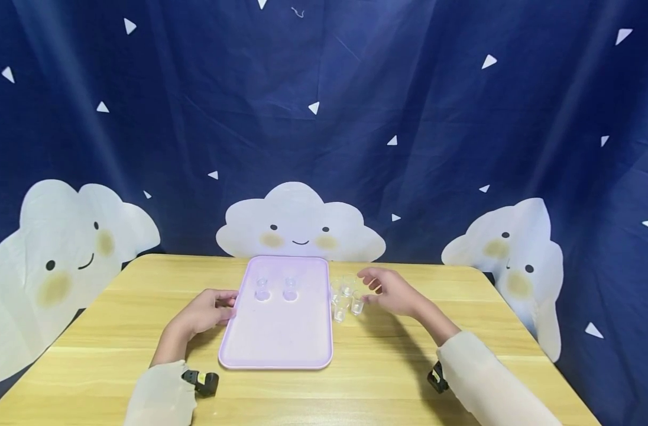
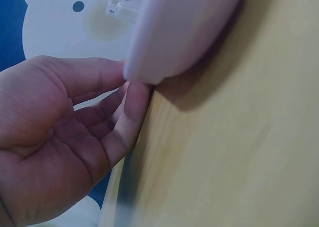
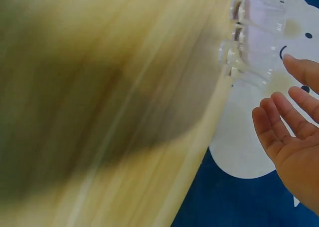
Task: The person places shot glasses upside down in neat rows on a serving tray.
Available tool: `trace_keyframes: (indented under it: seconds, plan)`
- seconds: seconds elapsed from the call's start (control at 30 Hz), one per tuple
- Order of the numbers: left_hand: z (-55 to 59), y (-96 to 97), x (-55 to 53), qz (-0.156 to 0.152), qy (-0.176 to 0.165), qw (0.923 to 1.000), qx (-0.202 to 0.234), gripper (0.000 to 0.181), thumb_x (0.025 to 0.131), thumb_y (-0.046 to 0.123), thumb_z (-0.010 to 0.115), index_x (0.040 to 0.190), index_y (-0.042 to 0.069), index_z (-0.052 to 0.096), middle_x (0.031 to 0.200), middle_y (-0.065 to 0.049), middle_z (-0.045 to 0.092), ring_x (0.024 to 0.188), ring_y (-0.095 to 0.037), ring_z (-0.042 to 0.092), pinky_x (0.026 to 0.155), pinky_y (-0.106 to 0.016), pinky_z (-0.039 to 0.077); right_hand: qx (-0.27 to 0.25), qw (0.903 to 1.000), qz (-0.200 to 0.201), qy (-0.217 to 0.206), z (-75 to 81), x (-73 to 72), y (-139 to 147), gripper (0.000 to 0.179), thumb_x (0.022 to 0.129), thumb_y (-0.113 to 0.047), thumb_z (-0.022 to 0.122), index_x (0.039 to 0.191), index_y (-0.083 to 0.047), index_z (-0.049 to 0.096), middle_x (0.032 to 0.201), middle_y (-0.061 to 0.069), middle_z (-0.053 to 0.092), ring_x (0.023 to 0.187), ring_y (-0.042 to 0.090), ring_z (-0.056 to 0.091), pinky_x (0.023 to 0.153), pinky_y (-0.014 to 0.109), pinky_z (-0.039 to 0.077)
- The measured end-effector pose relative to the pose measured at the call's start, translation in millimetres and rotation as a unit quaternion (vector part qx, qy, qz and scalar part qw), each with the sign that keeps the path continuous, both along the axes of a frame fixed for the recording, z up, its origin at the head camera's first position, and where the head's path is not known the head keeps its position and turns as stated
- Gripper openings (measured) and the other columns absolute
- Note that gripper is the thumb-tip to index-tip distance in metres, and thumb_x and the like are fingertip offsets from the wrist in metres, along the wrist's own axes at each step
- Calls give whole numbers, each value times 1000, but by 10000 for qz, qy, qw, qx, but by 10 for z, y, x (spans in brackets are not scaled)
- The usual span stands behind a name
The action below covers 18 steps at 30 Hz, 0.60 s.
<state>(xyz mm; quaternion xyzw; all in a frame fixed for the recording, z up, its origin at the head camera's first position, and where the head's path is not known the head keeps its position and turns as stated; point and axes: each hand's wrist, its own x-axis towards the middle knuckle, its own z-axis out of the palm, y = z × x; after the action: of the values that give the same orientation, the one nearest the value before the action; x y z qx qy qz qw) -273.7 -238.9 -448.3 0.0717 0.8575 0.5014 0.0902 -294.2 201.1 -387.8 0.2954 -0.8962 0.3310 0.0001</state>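
A pale purple tray (image 1: 281,337) lies on the table, and two small clear glasses stand on its far half, a left glass (image 1: 262,290) and a right glass (image 1: 290,290). My left hand (image 1: 209,312) grips the tray's left rim, with thumb and fingers at the edge in the left wrist view. Beside the tray's right edge stands a cluster of several clear shot glasses (image 1: 340,312). My right hand (image 1: 390,291) is just right of that cluster, fingers spread and loosely bent around nothing. In the right wrist view its fingertips point toward the glasses (image 3: 232,57).
The wooden table (image 1: 388,378) runs back to a dark blue curtain (image 1: 356,148) printed with white clouds and triangles. A small black device (image 1: 204,382) sits at my left wrist, and another device (image 1: 437,377) at my right.
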Motion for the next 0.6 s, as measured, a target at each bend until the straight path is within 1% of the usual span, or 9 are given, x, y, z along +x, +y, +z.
trace_keyframes:
  seconds: [0.13, 0.27, 0.33, 0.43, 0.5, 0.6]
  plan:
    - [8, 3, 8, 0, 14, 10000, 14, 51, 92, -6, 61, 141, -16, 50, 118, -19, 64, 102, -26, 63, 85, -38, 61, 35, 9998, 78, -196, -92, -21, 32, 48, 87, -1, 75, 131, 10, 58, 115, 23, 64, 103, 36, 65, 90, 51, 58]
    - [10, 5, 14, 0, 6, 10000, 19, 51, 92, -6, 61, 141, -16, 49, 118, -20, 63, 102, -26, 62, 85, -38, 61, 26, 9988, 144, -458, -182, -49, 25, 48, 87, 0, 75, 130, 9, 58, 113, 20, 64, 100, 32, 66, 87, 42, 59]
    - [12, 7, 17, 5, 2, 10000, -1, 51, 92, -6, 61, 141, -16, 50, 118, -19, 63, 102, -25, 62, 85, -37, 61, -52, 9979, 204, -620, -222, -64, 18, 47, 87, 1, 75, 129, 10, 58, 111, 20, 63, 97, 30, 67, 84, 36, 60]
    - [19, 9, 14, 22, 13, 10000, -44, 51, 92, -5, 62, 141, -15, 50, 118, -20, 64, 102, -26, 62, 85, -37, 61, -232, 9945, 179, -1001, -276, -81, 6, 46, 87, 3, 75, 129, 10, 57, 109, 20, 63, 96, 29, 70, 80, 31, 60]
    - [23, 9, 11, 38, 15, 10000, -67, 51, 92, -5, 62, 141, -15, 51, 118, -20, 64, 103, -26, 62, 85, -37, 61, -333, 9918, 118, -1228, -308, -91, 6, 48, 87, 3, 75, 130, 10, 56, 109, 18, 63, 97, 29, 70, 78, 30, 60]
    - [21, 6, 7, 41, 2, 9999, -107, 50, 93, -4, 62, 141, -14, 52, 119, -20, 64, 103, -26, 62, 85, -37, 61, -383, 9894, 56, -1399, -352, -104, 11, 50, 86, 3, 76, 131, 10, 55, 110, 17, 64, 99, 30, 70, 79, 31, 61]
